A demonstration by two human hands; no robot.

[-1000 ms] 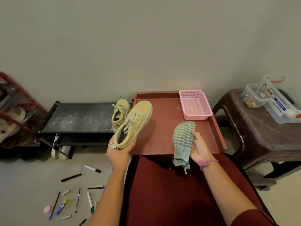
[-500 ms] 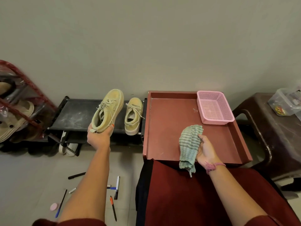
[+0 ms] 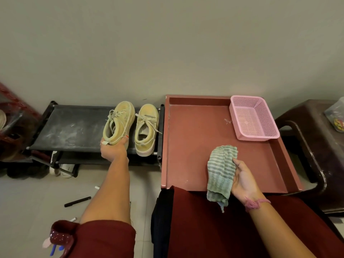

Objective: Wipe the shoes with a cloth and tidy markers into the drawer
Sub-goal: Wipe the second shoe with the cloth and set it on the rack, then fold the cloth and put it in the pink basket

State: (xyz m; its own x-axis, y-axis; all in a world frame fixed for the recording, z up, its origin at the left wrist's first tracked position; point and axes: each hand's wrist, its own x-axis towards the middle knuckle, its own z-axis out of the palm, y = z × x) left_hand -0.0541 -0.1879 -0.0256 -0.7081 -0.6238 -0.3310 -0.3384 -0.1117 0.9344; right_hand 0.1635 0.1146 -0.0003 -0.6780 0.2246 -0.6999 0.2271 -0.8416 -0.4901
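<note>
Left hand (image 3: 113, 149) grips the heel of one yellow shoe (image 3: 119, 122), tilted on the black rack (image 3: 70, 129), just beside the second shoe (image 3: 147, 129) standing at its 3 o'clock. Right hand (image 3: 243, 180) is closed on the striped green cloth (image 3: 221, 172), which rests on the red table (image 3: 195, 146). Pink basket (image 3: 254, 118) sits at the table's 1 o'clock corner. One black marker (image 3: 77, 201) lies on the floor (image 3: 28, 202) at 7 o'clock from the rack.

The person is wearing dark red sleeves (image 3: 104, 237), a pink thread wristband (image 3: 255, 203) and orange nail polish (image 3: 127, 136).
</note>
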